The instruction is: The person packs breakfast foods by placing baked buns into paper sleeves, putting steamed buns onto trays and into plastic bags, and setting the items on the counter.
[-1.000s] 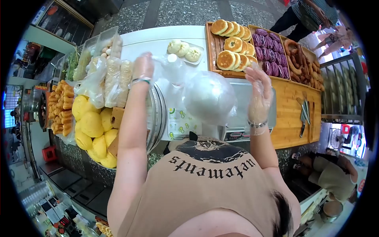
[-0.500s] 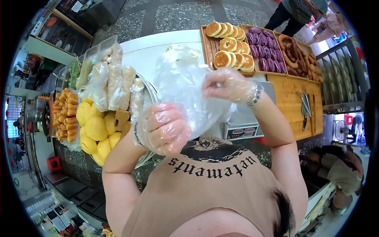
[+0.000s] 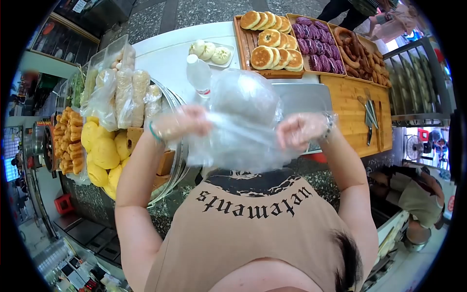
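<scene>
A clear plastic bag (image 3: 247, 100), puffed out with air, spans the space between my two hands above the white table. My left hand (image 3: 187, 121), in a thin clear glove and blurred by motion, pinches the bag's left edge. On the other side, my right hand (image 3: 302, 130), gloved the same way, has its curled fingers on the bag's right edge. Behind the bag stands a white-capped bottle (image 3: 200, 77). Beyond it, pale buns (image 3: 220, 54) sit on a small plate. The bag partly covers a metal scale (image 3: 306, 100).
Trays of browned flat cakes (image 3: 262, 56), purple rolls (image 3: 318, 46) and brown ring-shaped pastries (image 3: 346, 46) line the far right. Knives (image 3: 372, 121) lie on a wooden board (image 3: 343, 104). Yellow buns (image 3: 103, 153), wrapped rolls (image 3: 124, 95) and fried dough (image 3: 68, 141) are at left.
My hands have moved apart, stretching the bag's edge between them, and the bag has puffed out. The bottle and the plate of buns behind it have come into sight. The view has shifted slightly.
</scene>
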`<state>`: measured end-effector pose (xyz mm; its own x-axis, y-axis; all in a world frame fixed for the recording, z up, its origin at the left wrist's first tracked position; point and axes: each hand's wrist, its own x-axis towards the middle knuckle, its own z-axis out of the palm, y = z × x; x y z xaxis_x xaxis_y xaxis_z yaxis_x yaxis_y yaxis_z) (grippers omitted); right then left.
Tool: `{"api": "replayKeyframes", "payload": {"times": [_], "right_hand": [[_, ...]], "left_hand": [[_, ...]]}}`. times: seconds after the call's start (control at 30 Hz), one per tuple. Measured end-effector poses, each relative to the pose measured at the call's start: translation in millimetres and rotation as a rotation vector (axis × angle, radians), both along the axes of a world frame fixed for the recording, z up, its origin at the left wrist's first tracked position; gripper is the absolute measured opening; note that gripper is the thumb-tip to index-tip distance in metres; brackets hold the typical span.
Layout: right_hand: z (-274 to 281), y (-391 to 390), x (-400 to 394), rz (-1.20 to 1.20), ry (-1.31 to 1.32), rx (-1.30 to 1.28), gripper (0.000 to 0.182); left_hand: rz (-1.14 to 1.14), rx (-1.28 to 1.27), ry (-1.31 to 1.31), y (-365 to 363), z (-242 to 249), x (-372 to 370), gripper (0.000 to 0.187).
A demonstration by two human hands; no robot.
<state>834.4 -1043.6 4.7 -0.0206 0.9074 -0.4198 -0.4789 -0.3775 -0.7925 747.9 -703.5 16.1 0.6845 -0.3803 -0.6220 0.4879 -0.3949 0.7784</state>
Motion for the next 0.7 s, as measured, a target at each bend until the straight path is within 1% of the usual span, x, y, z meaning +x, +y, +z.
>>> {"api": "replayKeyframes", "payload": {"times": [0.03, 0.07, 0.1, 0.13, 0.17, 0.2, 0.23, 0.27, 0.3, 0.33, 0.37, 0.4, 0.43, 0.47, 0.5, 0.53, 0.57, 0.6, 0.63, 0.67, 0.7], "right_hand": [[-27.8, -8.3, 1.6, -0.154, -0.084, 0.020, 0.023], [-49.5, -2.4, 7.4, -0.458, -0.057, 0.088, 0.022], [-69.1, 9.5, 14.2, -0.761, -0.033, 0.157, 0.023], [-85.9, 23.1, 17.6, -0.926, -0.047, 0.052, 0.025], [-105.6, 33.6, 19.8, -1.092, -0.059, -0.059, 0.028], [-140.0, 39.1, 27.9, -0.984, -0.444, -0.335, 0.031], [-180.0, 40.3, 33.5, -0.836, -0.823, -0.602, 0.034], [-221.9, 34.1, 30.4, -0.782, -0.971, -0.599, 0.038], [-250.6, 27.4, 30.1, -0.724, -1.121, -0.592, 0.042], [-260.2, 24.1, 28.4, -0.726, -1.125, -0.591, 0.042], [-265.7, 21.1, 25.1, -1.039, -0.534, -0.439, 0.042], [-268.5, 16.9, 15.3, -1.268, 0.089, -0.262, 0.042], [-210.4, 12.3, 2.3, -1.002, -0.142, -0.354, 0.038], [-179.0, 8.2, -7.4, -0.996, -0.139, -0.356, 0.038], [-156.9, 3.9, -14.9, -1.004, 0.114, -0.148, 0.036], [-146.3, 0.2, -24.5, -0.995, 0.371, 0.060, 0.034], [-141.3, -4.1, -35.0, -0.984, 0.373, 0.059, 0.034], [-137.8, -8.3, -46.0, -0.895, 0.377, 0.085, 0.037], [-136.4, -8.4, -51.2, -0.809, 0.382, 0.112, 0.039], [-139.0, 1.1, -50.8, -0.802, 0.384, 0.110, 0.039], [-144.0, 19.6, -52.8, -0.959, 0.421, -0.003, 0.037]], "left_hand": [[0.284, -0.251, -0.001, -0.1, -22.4, 8.7, 0.037], [0.569, -0.502, -0.004, 0.5, -46.4, 26.5, 0.029], [0.275, -0.216, -0.595, -1.0, -70.6, 49.5, 0.028], [-0.049, 0.100, -1.157, -7.5, -94.0, 68.8, 0.027], [0.284, 0.046, -0.778, -28.4, -116.3, 76.4, 0.027], [0.590, -0.008, -0.378, -46.1, -142.4, 79.7, 0.028], [0.496, 0.078, -0.546, -42.8, -195.4, 77.0, 0.030], [0.399, 0.164, -0.716, -38.4, -232.1, 76.5, 0.032], [0.400, 0.162, -0.724, -42.2, -226.9, 77.1, 0.032], [0.494, 0.137, -0.423, -47.5, -217.4, 70.9, 0.030], [0.577, 0.110, -0.121, -50.9, -207.1, 65.5, 0.029], [0.577, 0.110, -0.118, -45.5, -199.4, 56.9, 0.029], [0.611, -0.216, 0.000, -33.5, -192.7, 44.7, 0.027], [0.641, -0.543, 0.115, -25.0, -183.1, 34.3, 0.025], [0.651, -0.542, 0.115, -21.2, -166.0, 24.2, 0.025], [0.631, -0.568, 0.140, -17.4, -146.3, 12.7, 0.024], [0.612, -0.598, 0.159, -15.5, -136.2, 3.0, 0.022], [0.622, -0.596, 0.158, -16.9, -136.2, -6.9, 0.022], [0.651, -0.543, 0.209, -21.8, -137.4, -15.9, 0.025], [0.679, -0.492, 0.259, -29.9, -138.9, -21.9, 0.028], [0.805, -0.551, 0.227, -45.8, -139.6, -23.0, 0.030]]}}
